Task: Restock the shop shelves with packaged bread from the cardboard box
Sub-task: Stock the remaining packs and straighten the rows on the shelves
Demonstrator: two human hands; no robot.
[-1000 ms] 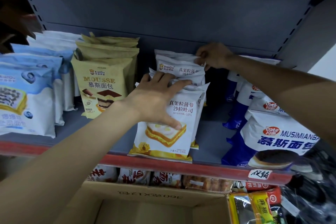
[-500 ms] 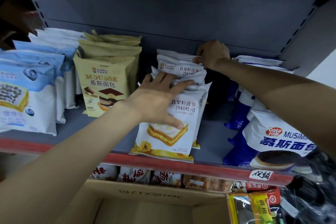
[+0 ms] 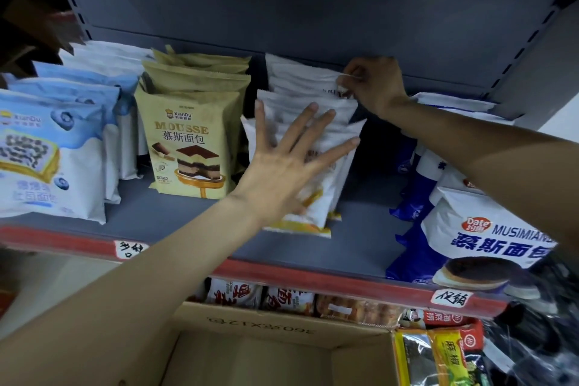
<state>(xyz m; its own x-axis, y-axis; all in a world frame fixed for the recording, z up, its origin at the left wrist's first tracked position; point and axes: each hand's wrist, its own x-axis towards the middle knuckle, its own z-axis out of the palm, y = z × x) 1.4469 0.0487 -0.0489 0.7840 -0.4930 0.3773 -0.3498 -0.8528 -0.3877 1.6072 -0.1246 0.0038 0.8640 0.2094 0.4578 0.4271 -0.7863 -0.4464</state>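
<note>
Head view: right hand (image 3: 374, 84) pinches the top edge of the rearmost white plastic bread packet (image 3: 300, 75) at the back of the row, fingers curled on the crinkled seal. Left hand (image 3: 288, 163) lies flat with fingers spread straight against the front white-and-yellow toast bread packet (image 3: 316, 197), pressing it upright; it covers most of the printed face. Half a second ago those fingers were closer together and the sandwich print and black lettering showed below the palm; now the hand is splayed wider and higher, the packets stand steeper, and the camera sits closer.

The white row stands mid-shelf on the grey metal shelf (image 3: 360, 222) with its red front price strip (image 3: 313, 279). Just left stand tan matte mousse-cake bread packets (image 3: 188, 141); further left, glossy pale-blue-and-white blueberry toast packets (image 3: 53, 150). Right of a gap lie dark-blue-and-white Date mousse bread packets (image 3: 488, 229), leaning, partly hidden by the right forearm. Two handwritten white labels (image 3: 449, 298) are stuck on the strip.

Below, the open brown cardboard box (image 3: 266, 326) sits under the shelf edge; its visible interior shows bare cardboard. Red-and-white snack packets (image 3: 235, 291) line the lower shelf behind it, with yellow-green clear wrappers (image 3: 438, 357) to the right.
</note>
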